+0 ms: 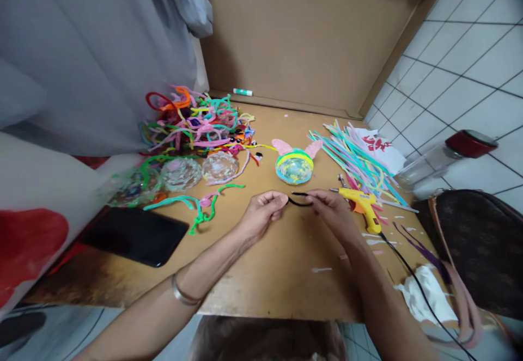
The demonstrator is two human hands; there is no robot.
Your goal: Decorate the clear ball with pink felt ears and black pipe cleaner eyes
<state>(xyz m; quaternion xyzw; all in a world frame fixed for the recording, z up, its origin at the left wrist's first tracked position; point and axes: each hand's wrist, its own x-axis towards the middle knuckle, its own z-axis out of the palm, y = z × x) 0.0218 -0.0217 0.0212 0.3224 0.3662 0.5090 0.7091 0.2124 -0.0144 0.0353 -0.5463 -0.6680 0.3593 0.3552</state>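
Observation:
Between my two hands, over the middle of the table, is a short black pipe cleaner (299,203) bent into a curve. My left hand (265,212) pinches one end between thumb and fingertips. Farther right, my right hand (332,212) is closed on the other part, its fingers partly hiding it. Just beyond my hands sits a clear round bowl-like piece (295,168) wrapped in green, yellow and blue pipe cleaners, with two pink ears (281,146) sticking up. A yellow glue gun (365,204) lies close to my right hand, its nozzle pointing left.
Left stands a heap of colourful pipe-cleaner pieces (196,124), with clear round pieces (220,166) and a black phone (139,234) nearer me. Loose pipe cleaners (355,157) lie right. A bottle (433,159), brown bag (482,241), crumpled tissue (427,295) and glue stick (242,92) surround the workspace.

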